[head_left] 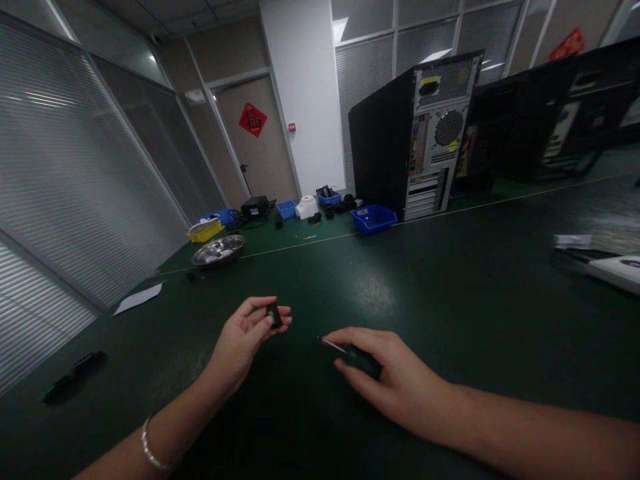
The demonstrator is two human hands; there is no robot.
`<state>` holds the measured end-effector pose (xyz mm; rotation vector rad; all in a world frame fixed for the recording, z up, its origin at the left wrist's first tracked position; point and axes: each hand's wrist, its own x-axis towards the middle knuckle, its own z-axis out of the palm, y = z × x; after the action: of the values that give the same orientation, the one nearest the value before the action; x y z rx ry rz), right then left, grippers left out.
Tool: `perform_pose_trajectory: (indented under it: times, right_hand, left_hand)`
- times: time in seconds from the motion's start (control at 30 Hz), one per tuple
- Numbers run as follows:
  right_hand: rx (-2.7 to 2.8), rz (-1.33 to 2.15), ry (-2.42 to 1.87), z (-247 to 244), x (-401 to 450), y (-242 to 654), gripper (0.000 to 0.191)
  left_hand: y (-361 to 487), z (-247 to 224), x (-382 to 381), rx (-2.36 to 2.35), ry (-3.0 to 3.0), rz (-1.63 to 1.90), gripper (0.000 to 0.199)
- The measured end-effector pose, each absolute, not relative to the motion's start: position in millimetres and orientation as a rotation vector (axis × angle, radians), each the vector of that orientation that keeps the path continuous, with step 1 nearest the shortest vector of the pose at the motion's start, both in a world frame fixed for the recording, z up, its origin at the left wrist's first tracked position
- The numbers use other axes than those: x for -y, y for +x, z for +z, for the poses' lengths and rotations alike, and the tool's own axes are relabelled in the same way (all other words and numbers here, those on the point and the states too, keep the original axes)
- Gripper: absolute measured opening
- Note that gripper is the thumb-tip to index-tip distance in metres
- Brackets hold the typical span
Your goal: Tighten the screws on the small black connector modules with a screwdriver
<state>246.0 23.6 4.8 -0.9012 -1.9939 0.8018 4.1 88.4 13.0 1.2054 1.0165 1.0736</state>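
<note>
My left hand (250,333) pinches a small dark part (273,315) between thumb and fingers, above the green table (300,280). A bit of green shows on the part; its details are too small to tell. To the right, my right hand (390,367) is wrapped round the dark handle of a screwdriver (361,361). Its thin metal shaft points left, toward my left hand, with a gap between the tip and the dark part.
A dark object (75,377) and white paper (139,299) lie at the left. Farther back are a metal bowl (219,251), a yellow tray (205,232), a blue bin (374,219) and a computer case (415,133). A white item (617,270) lies at the right.
</note>
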Motion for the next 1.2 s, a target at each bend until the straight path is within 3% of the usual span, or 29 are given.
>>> perform_pose_trajectory:
  times: [0.13,0.3,0.43,0.57,0.77,1.2]
  right_hand:
    - [1.987,0.841,-0.913,5.8,-24.5,244.5,0.030]
    - [1.984,0.849,-0.956,5.8,-25.9,243.5,0.031]
    - [1.995,0.825,-0.958,3.0,-26.0,244.0,0.031]
    - [1.946,0.826,-1.028,-0.5,-26.9,244.5,0.031]
    - [1.957,0.783,-0.993,-0.6,-30.4,245.6,0.022]
    - [2.035,0.761,-1.042,2.4,-30.6,247.2,0.030]
  left_hand:
    - [15.7,9.5,-71.9,-0.925,1.227,0.911,0.028]
    - [24.7,6.8,-57.9,-0.884,1.262,0.809,0.039]
    - [27.2,6.9,-55.8,-0.898,1.322,0.750,0.036]
    - [27.7,5.8,-54.6,-0.872,1.372,0.746,0.039]
    - [24.6,1.9,-56.5,-0.906,1.457,0.767,0.020]
    - [21.7,4.4,-59.6,-1.031,1.576,0.867,0.022]
